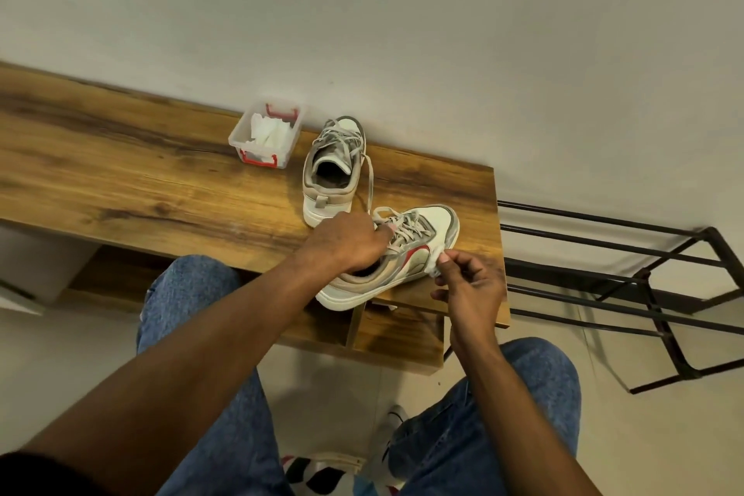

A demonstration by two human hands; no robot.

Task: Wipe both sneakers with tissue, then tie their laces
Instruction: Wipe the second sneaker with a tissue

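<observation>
- The surface (120, 157) was a long wood-grain top, smooth, set against a plain pale wall.
- Two sneakers stood on it, both low, with grey fabric, pale rubber soles and loose flat laces.
- The near sneaker (402, 254) lay at the front right corner, its toe pointing right and away from me, a red stripe along its side.
- My left hand (350, 240) curled over its collar and tongue, gripping the shoe.
- My right hand (469, 282) pinched a crumpled white tissue (434, 262) against the shoe's side.
- The far sneaker (334, 169) stood just behind my left hand, toe to the wall, one lace (369, 181) trailing toward the near shoe.
- One clear plastic box (265, 133) with red clips, left of it, held more white tissues.
</observation>
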